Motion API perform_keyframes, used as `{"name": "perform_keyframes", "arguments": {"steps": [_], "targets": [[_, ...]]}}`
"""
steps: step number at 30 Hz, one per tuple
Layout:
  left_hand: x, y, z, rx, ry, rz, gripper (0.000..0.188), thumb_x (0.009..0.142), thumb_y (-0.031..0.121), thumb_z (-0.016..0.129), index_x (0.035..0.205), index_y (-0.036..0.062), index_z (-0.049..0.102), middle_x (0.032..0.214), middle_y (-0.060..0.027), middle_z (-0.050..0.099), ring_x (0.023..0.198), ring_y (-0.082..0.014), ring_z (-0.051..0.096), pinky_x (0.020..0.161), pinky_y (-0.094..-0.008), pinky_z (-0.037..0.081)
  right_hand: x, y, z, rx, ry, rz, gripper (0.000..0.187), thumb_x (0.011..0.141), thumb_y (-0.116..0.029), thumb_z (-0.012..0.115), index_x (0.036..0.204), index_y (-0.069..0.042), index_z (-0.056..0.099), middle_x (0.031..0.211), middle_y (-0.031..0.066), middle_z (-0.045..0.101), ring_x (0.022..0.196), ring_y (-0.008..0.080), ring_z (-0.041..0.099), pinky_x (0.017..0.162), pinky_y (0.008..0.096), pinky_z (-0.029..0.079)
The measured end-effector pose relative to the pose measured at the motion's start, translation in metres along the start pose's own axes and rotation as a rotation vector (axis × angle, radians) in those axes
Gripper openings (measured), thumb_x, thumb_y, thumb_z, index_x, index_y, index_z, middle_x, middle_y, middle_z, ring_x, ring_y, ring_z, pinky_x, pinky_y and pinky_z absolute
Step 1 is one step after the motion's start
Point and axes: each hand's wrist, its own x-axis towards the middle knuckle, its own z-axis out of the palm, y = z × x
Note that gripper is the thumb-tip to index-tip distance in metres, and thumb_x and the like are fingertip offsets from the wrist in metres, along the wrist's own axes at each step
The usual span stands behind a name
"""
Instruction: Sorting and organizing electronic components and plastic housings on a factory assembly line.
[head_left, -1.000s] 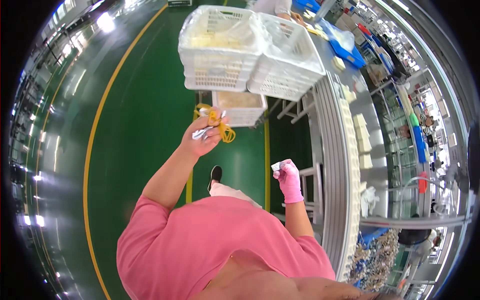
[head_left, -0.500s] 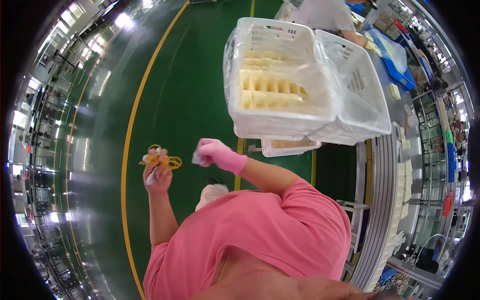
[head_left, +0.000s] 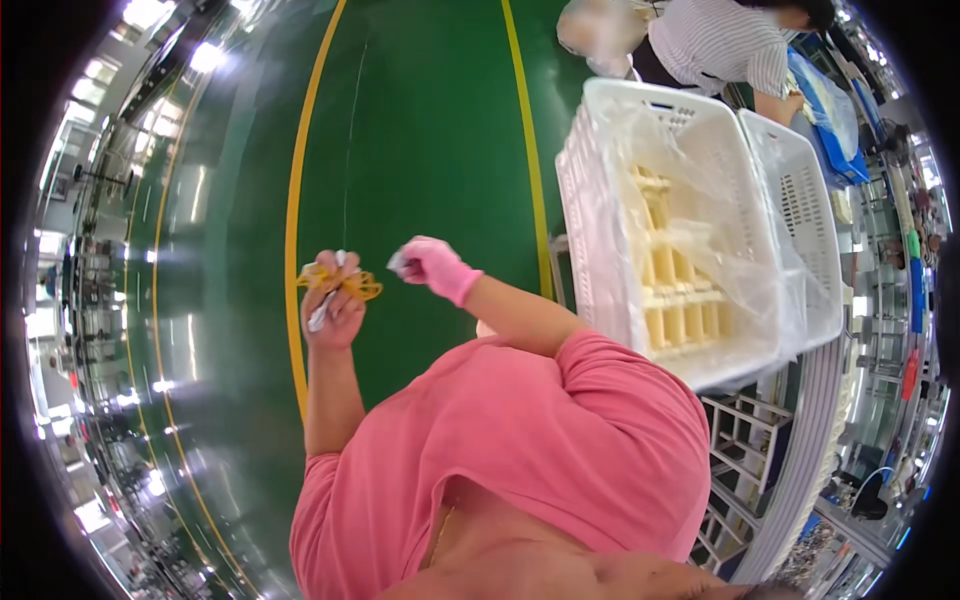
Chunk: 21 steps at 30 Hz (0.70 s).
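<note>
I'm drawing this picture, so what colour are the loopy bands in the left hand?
The loopy bands are golden yellow, best seen in the head view.

No readable text, labels, numbers or signs. Nothing legible on the yellow bands [head_left: 352, 284], white crate [head_left: 600, 270] or blue bin [head_left: 846, 166]. Fisheye edges too blurred.

Two top crates [head_left: 600, 240], one pink glove [head_left: 442, 268]

It is bright in here. A white spot [head_left: 208, 57] glares at the top left, and the floor [head_left: 240, 200] has shiny streaks. Lines bend near the black, round edges, where little things look fuzzy.
</note>
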Motion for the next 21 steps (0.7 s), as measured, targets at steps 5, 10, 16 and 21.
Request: {"name": "perform_keyframes", "arguments": {"steps": [5,10,16,21], "targets": [[0.127,0.033,-0.04,0.089,0.078,-0.072,0.005,0.08,0.001,0.043,0.083,0.0041,0.041,0.077,-0.007,0.039,0.039,-0.0042,0.03,0.033,-0.0142,0.025,0.103,-0.052,-0.111,0.222,0.155,-0.025,0.009,0.075,-0.013,0.048,0.073,-0.005,0.052,0.065,0.0056,0.054,0.052,0.012,0.05,0.048,0.0237,0.043],[0.236,0.076,-0.098,-0.003,0.277,-0.188,0.005,0.078,0.0,0.043,0.082,0.0028,0.042,0.077,-0.0084,0.042,0.043,-0.0057,0.032,0.033,-0.0156,0.026,0.204,-0.138,-0.142,0.193,0.4,0.042,0.01,0.074,-0.015,0.049,0.071,-0.006,0.053,0.06,0.0041,0.054,0.05,0.0126,0.052,0.046,0.0245,0.044],[0.366,0.114,-0.124,-0.022,0.235,-0.137,0.005,0.078,0.001,0.043,0.083,0.0016,0.043,0.079,-0.0098,0.043,0.044,-0.0065,0.034,0.034,-0.0159,0.028,0.304,-0.263,-0.097,-0.123,0.163,-0.08,0.01,0.076,-0.013,0.046,0.074,-0.005,0.052,0.069,0.0071,0.058,0.054,0.0125,0.055,0.05,0.0243,0.046],[0.512,0.138,-0.164,0.108,0.196,-0.165,0.005,0.081,0.006,0.045,0.084,0.0033,0.044,0.084,-0.0112,0.044,0.043,-0.0065,0.033,0.034,-0.0156,0.029,0.379,-0.379,-0.136,-0.204,0.285,-0.196,0.007,0.074,-0.013,0.048,0.073,-0.006,0.051,0.069,0.0067,0.058,0.056,0.0126,0.055,0.052,0.0252,0.047]]}}
